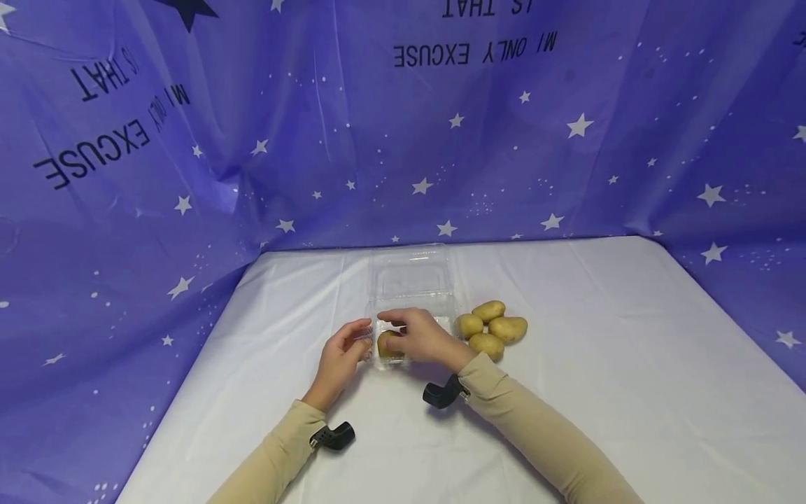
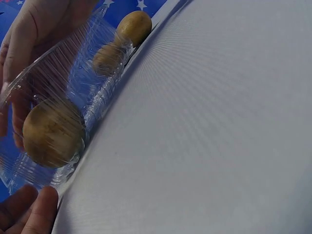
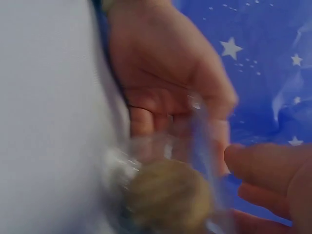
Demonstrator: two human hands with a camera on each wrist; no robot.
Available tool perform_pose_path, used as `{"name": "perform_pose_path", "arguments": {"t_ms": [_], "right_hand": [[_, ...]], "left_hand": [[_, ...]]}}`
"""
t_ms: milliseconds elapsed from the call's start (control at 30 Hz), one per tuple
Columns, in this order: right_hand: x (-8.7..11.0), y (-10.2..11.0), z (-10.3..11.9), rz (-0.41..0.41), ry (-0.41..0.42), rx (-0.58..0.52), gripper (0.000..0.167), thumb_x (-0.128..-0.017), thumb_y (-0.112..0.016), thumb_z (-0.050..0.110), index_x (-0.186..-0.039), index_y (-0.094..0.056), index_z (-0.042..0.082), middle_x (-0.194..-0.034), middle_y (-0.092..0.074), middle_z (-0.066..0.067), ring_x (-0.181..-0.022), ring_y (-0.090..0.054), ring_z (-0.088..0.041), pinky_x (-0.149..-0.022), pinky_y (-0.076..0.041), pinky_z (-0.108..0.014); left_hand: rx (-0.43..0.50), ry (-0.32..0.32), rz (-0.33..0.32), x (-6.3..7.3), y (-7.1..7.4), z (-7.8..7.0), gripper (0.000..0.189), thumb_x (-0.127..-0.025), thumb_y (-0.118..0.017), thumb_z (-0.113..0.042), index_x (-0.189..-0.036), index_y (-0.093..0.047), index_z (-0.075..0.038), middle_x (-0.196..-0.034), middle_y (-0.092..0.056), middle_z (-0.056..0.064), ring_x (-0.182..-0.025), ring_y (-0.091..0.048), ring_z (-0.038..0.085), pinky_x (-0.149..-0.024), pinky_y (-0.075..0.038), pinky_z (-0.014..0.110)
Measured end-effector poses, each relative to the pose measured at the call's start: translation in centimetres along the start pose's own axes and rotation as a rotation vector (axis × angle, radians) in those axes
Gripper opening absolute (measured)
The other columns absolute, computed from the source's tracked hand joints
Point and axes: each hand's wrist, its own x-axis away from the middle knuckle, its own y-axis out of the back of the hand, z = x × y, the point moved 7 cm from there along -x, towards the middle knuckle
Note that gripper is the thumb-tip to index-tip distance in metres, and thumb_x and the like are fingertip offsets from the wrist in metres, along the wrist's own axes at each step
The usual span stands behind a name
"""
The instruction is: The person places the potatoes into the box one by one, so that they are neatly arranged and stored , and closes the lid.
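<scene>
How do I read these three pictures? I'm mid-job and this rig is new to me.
There is no robot here: the left hand and right hand are human and bare. The wide picture comes from a head-worn camera looking down; the other two come from a wrist camera on each arm. On the white tablecloth lies an open, clear plastic clamshell container with one potato inside. Four more potatoes lie to its right. The left hand is at the container's left side; the right hand reaches in at the potato, though I can't tell whether it grips.
</scene>
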Motion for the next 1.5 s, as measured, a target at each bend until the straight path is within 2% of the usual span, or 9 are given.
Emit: {"name": "perform_pose_path", "arguments": {"t_ms": [100, 233, 400, 533, 667, 900, 1067, 1233, 1500], "right_hand": [[0.2, 1.8, 0.5, -0.03, 0.017, -0.018, 0.05, -0.09, -0.069, 0.015, -0.137, -0.062, -0.001, -0.138, -0.064, -0.02, -0.124, -0.063, -0.04, -0.103, -0.056, -0.043], [1.1, 6.3, 0.9, -0.128, 0.029, -0.085, 0.05, -0.091, -0.069, 0.014, -0.137, -0.061, -0.004, -0.139, -0.063, -0.022, -0.124, -0.063, -0.041, -0.106, -0.054, -0.045], [3.9, 12.9, -1.4, -0.284, -0.03, -0.119, 0.048, -0.094, -0.069, 0.012, -0.138, -0.059, -0.005, -0.138, -0.063, -0.024, -0.122, -0.064, -0.041, -0.108, -0.052, -0.046], [6.4, 16.9, -4.5, -0.361, -0.108, -0.035, 0.046, -0.097, -0.066, 0.014, -0.139, -0.059, -0.004, -0.136, -0.064, -0.025, -0.119, -0.066, -0.041, -0.1, -0.056, -0.027], [8.3, 19.1, -7.0, -0.392, -0.169, 0.018, 0.048, -0.098, -0.066, 0.018, -0.14, -0.058, -0.003, -0.137, -0.063, -0.026, -0.12, -0.065, -0.042, -0.085, -0.047, -0.004], [10.0, 20.0, -9.2, -0.36, -0.191, 0.042, 0.053, -0.096, -0.069, 0.021, -0.142, -0.056, -0.003, -0.139, -0.061, -0.027, -0.123, -0.062, -0.045, -0.085, -0.046, -0.002], [10.7, 18.8, -10.6, -0.266, -0.164, 0.016, 0.058, -0.092, -0.074, 0.012, -0.142, -0.054, -0.006, -0.143, -0.058, -0.027, -0.128, -0.059, -0.045, -0.101, -0.055, -0.024], [11.0, 17.4, -11.9, -0.212, -0.15, -0.001, 0.06, -0.089, -0.076, 0.009, -0.142, -0.053, -0.009, -0.143, -0.058, -0.028, -0.13, -0.058, -0.044, -0.11, -0.049, -0.047], [10.9, 15.6, -13.1, -0.149, -0.146, -0.007, 0.061, -0.089, -0.076, 0.012, -0.14, -0.052, -0.013, -0.142, -0.057, -0.031, -0.131, -0.055, -0.049, -0.11, -0.045, -0.054]], "left_hand": [[-0.001, -0.001, -0.005, 0.0, 0.1, -0.2, 0.04, -0.093, -0.057, 0.004, -0.133, -0.062, 0.001, -0.129, -0.065, 0.026, -0.092, -0.064, 0.005, -0.072, -0.056, 0.018], [-0.007, -0.031, -0.019, -0.2, 0.4, -0.7, 0.04, -0.093, -0.058, 0.004, -0.133, -0.062, 0.003, -0.127, -0.065, 0.027, -0.09, -0.064, 0.007, -0.072, -0.056, 0.017], [0.004, -0.038, -0.011, -0.4, 0.4, -1.0, 0.041, -0.092, -0.057, 0.005, -0.132, -0.062, 0.005, -0.126, -0.063, 0.028, -0.087, -0.062, 0.004, -0.071, -0.055, 0.016], [0.013, -0.034, -0.006, -0.3, 0.3, -1.2, 0.04, -0.091, -0.057, 0.007, -0.131, -0.062, 0.005, -0.126, -0.063, 0.029, -0.087, -0.062, 0.003, -0.071, -0.055, 0.016], [0.016, -0.035, -0.008, -0.3, 0.4, -1.1, 0.04, -0.092, -0.057, 0.006, -0.131, -0.062, 0.005, -0.126, -0.064, 0.029, -0.09, -0.063, 0.007, -0.072, -0.056, 0.017], [0.022, -0.03, -0.006, -0.4, 0.3, -0.8, 0.041, -0.091, -0.056, 0.007, -0.132, -0.061, 0.006, -0.126, -0.063, 0.029, -0.088, -0.063, 0.004, -0.071, -0.055, 0.017], [0.026, -0.02, -0.009, -0.4, 0.1, -0.5, 0.041, -0.091, -0.056, 0.006, -0.131, -0.062, 0.005, -0.126, -0.063, 0.029, -0.084, -0.061, 0.001, -0.07, -0.054, 0.016], [0.022, -0.009, -0.013, -0.1, 0.0, -0.3, 0.04, -0.091, -0.057, 0.005, -0.131, -0.062, 0.004, -0.127, -0.063, 0.028, -0.084, -0.061, 0.002, -0.071, -0.054, 0.017], [0.008, -0.008, -0.01, 0.3, 0.1, -0.2, 0.04, -0.092, -0.058, 0.003, -0.132, -0.063, 0.003, -0.128, -0.063, 0.027, -0.087, -0.062, 0.002, -0.071, -0.055, 0.018]]}}
